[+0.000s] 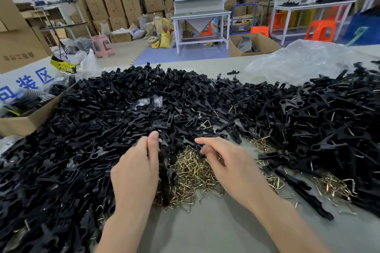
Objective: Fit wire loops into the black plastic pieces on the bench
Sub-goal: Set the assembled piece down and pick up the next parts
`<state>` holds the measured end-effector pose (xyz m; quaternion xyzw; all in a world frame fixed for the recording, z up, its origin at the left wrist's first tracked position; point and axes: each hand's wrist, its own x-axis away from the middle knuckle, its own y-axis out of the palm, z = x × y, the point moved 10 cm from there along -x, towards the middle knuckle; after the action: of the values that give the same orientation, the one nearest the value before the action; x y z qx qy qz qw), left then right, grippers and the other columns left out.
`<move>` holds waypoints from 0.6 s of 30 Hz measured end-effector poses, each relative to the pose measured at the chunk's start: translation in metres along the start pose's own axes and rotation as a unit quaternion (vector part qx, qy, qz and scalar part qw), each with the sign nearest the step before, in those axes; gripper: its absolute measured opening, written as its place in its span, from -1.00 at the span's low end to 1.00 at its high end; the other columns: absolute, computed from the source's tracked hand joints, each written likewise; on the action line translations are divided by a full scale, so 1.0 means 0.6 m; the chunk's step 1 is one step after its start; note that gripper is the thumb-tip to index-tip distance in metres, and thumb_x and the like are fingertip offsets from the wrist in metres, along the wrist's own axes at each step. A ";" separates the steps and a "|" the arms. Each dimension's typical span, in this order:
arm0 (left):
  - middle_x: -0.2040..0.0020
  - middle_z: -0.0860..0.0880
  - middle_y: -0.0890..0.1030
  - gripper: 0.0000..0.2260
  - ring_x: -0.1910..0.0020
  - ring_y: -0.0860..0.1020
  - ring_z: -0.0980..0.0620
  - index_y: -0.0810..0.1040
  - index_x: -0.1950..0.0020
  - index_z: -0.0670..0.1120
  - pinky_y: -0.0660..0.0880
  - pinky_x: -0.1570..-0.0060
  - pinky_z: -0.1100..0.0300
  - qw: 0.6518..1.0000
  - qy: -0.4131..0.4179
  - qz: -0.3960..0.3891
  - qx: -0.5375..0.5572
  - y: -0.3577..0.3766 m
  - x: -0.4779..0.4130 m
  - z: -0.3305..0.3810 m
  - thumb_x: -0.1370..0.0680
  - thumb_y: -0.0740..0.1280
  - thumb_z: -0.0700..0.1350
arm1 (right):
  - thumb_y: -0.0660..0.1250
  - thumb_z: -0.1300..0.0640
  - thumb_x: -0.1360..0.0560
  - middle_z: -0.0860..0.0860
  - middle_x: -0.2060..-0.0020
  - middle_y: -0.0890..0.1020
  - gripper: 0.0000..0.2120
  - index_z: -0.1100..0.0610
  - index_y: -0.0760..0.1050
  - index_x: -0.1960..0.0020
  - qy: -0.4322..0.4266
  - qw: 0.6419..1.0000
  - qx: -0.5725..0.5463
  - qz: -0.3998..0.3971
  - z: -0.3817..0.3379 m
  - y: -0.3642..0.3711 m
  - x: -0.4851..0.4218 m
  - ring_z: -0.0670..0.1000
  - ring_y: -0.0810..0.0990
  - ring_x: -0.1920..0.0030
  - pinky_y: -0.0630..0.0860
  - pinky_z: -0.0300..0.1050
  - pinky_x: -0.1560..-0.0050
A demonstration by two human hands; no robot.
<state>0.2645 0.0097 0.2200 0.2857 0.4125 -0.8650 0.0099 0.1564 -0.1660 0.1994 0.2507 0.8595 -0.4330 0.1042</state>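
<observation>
A cardboard box (30, 117) sits at the left desk (216, 228) edge. Black plastic pieces (102, 125) are heaped across the desk. The left hand (135, 170) lies edge-on against a blurred black piece (165, 172); its grip cannot be determined. Brass wire loops (191, 172) are piled between the hands. The right hand (228, 166) hovers over them, fingers loose, holding nothing. A clear plastic bag (298, 61) lies far right.
</observation>
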 end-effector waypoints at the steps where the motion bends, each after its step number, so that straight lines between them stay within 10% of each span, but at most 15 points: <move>1: 0.48 0.05 0.46 -0.47 0.46 0.46 0.03 0.49 0.22 -0.03 0.34 0.40 0.18 0.999 -0.002 0.033 0.015 -0.015 0.000 0.001 -0.71 -0.08 0.20 | 0.20 0.07 -0.68 -0.33 0.01 0.60 -0.69 -0.19 0.49 -0.36 0.001 1.000 -0.003 0.003 -0.001 -0.001 0.001 -0.32 0.55 0.16 0.45 -0.42 0.11; 12: 0.46 0.07 0.45 -0.57 0.51 0.40 0.01 0.45 0.25 -0.08 0.30 0.49 0.15 0.983 0.101 0.114 0.103 -0.042 0.027 0.053 -0.70 0.01 0.06 | 0.23 -0.31 -0.58 -0.40 -0.13 0.56 -0.51 -0.27 0.32 -0.48 -0.019 0.981 -0.193 -0.033 -0.052 0.047 0.011 -0.28 0.52 -0.19 0.46 -0.33 -0.07; 18: 0.49 0.13 0.27 -0.61 0.46 0.36 0.03 0.28 0.25 0.05 0.27 0.48 0.18 0.975 0.163 0.082 0.128 -0.034 0.042 0.088 -0.71 -0.04 0.16 | 0.45 -0.06 -0.54 -0.18 0.04 0.70 -0.75 -0.29 0.59 -0.19 0.052 0.928 -0.369 -0.010 -0.031 0.044 -0.001 -0.16 0.66 0.00 0.54 -0.28 -0.04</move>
<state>0.2129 -0.0093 0.2480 0.4546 0.2694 -0.8487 -0.0235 0.1715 -0.1379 0.1927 0.2079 0.9653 -0.0727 0.1405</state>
